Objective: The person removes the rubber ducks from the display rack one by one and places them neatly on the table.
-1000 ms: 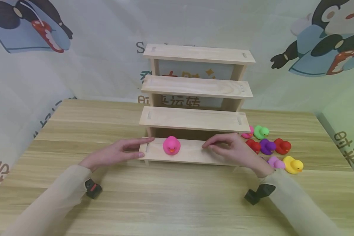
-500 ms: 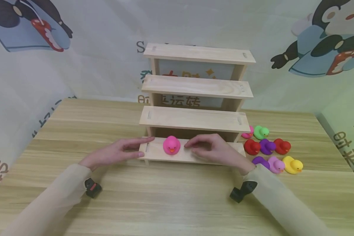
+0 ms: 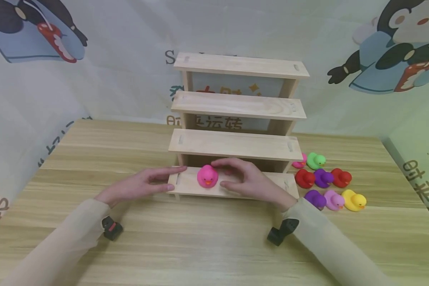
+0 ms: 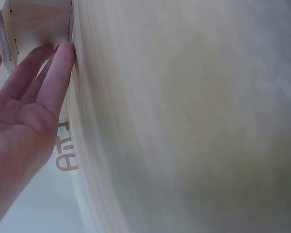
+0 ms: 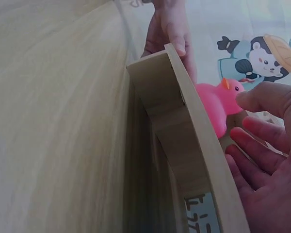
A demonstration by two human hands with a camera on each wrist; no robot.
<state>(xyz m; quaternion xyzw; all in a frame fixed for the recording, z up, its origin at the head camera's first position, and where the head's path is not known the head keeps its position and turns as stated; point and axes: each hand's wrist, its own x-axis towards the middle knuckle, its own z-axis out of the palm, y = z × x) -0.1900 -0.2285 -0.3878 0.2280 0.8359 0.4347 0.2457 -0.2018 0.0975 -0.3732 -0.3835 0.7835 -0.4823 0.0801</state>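
Note:
A pink rubber duck stands on the lowest step of the wooden stepped rack, left of its middle and facing the front. At the left end of that step, my left hand touches the wood with fairly straight fingers. My right hand is just right of the duck, thumb and fingers spread apart. In the right wrist view, the thumb overlaps the duck's head; whether it touches cannot be told. The left wrist view has my left fingers extended against the rack.
Right of the rack, several rubber ducks lie on the wooden table, among them a green duck, a yellow duck and a purple duck. A printed cloth hangs behind.
My right hand has moved left along the lowest step to the pink duck, its thumb and fingers spreading wider. The left hand and the duck have stayed in place.

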